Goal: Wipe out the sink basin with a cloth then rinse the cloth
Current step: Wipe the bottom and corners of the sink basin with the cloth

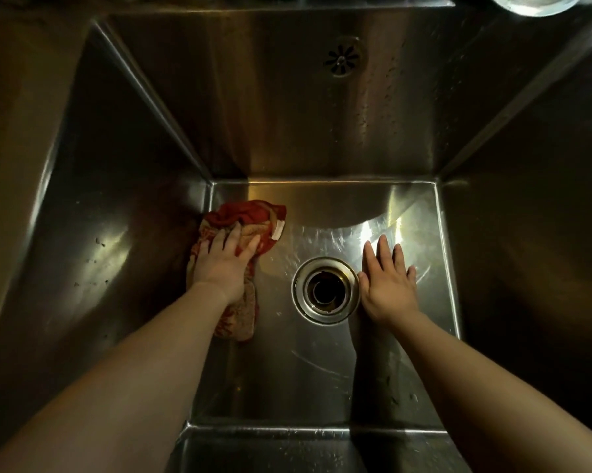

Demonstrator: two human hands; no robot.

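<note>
A deep stainless steel sink basin (321, 363) fills the view. A red and tan patterned cloth (250, 216) lies bunched on the basin floor by the far left corner. My left hand (224, 264) presses flat on top of the cloth, fingers spread over it. My right hand (388, 281) rests flat on the bare floor just right of the round drain (327, 290), fingers apart, holding nothing. Wet streaks shine on the floor around the drain.
An overflow grille (341, 58) sits high on the back wall. A round metal bowl rim (530, 5) shows at the top right corner. Steep walls close the basin in on all sides; specks cling to the left wall (93, 257).
</note>
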